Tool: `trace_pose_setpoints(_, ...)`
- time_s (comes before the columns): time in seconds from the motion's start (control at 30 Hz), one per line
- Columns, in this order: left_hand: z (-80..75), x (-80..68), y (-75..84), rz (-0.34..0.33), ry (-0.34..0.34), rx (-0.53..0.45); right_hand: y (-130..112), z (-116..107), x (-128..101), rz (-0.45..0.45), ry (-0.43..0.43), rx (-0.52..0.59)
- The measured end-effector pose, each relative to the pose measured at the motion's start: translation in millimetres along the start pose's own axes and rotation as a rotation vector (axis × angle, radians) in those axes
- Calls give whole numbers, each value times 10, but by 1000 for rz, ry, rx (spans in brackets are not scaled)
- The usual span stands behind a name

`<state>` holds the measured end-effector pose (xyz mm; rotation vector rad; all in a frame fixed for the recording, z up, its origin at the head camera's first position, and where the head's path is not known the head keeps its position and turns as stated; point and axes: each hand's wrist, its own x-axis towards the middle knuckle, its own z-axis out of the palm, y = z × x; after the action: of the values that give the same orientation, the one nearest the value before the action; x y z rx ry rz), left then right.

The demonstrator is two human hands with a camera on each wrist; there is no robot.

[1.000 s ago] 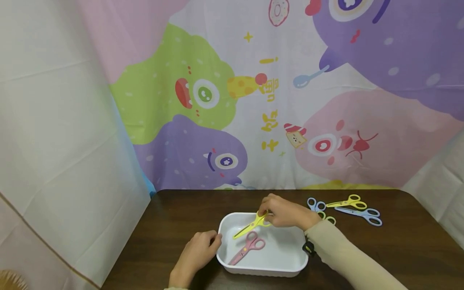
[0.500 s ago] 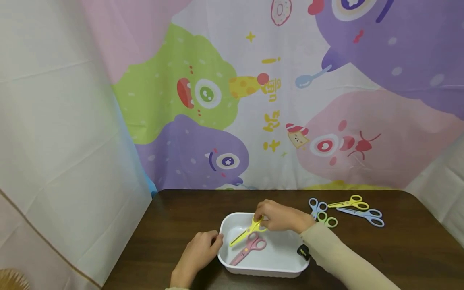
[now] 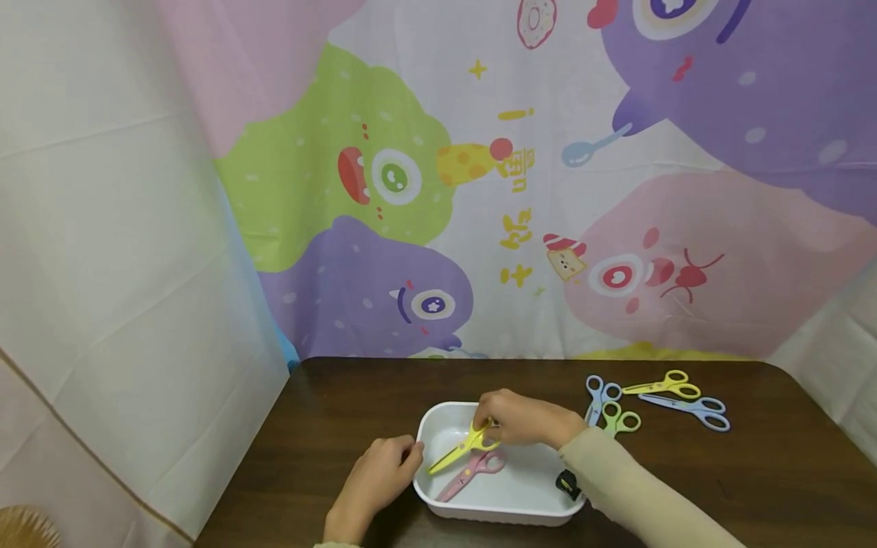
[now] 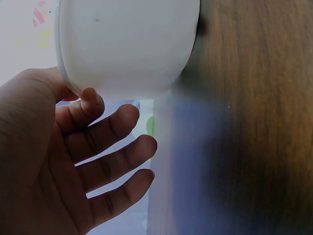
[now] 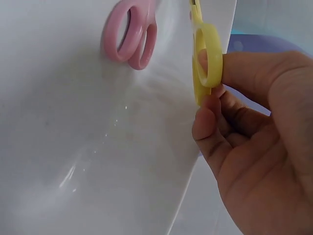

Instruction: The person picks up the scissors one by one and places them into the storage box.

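My right hand (image 3: 524, 420) pinches the handle loop of the yellow scissors (image 3: 460, 449) between thumb and fingertips, holding them low inside the white tub (image 3: 508, 498). Their blades slant down toward the tub's left wall, and their tip is just short of my left hand. In the right wrist view the yellow loop (image 5: 207, 56) sits clamped at my fingertips (image 5: 208, 125), with the tub's white floor close beneath. The pink scissors (image 3: 470, 473) lie flat on the tub floor, just under and beside the yellow pair, blades pointing to the near left corner; I cannot tell whether the two pairs touch.

My left hand (image 3: 375, 479) rests on the dark wooden surface (image 3: 754, 472) against the tub's left wall. The left wrist view shows its fingers (image 4: 115, 147) spread and loosely straight, the thumb tip touching the tub's rim; it grips nothing.

Off to my right, well away from both hands, four more scissors lie on the surface: a blue pair (image 3: 599, 394), a green pair (image 3: 620, 419), another yellow pair (image 3: 668, 385) and a longer blue pair (image 3: 692, 409).
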<state>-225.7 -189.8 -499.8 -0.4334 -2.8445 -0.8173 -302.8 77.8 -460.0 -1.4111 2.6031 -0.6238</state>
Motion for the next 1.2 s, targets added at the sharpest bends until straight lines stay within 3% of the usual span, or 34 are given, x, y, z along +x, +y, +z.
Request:
trace_pose_setpoints(0.53, -10, -2, 16, 2, 5, 0, 6, 91, 27, 15, -77, 42)
trace_pose_setpoints(1.03, -3, -22, 21, -2, -3, -4, 8, 215, 50, 24, -131, -45)
trace_pose_setpoints(1.2, 5, -14, 4, 6, 7, 6, 3, 213, 71, 37, -135, -17)
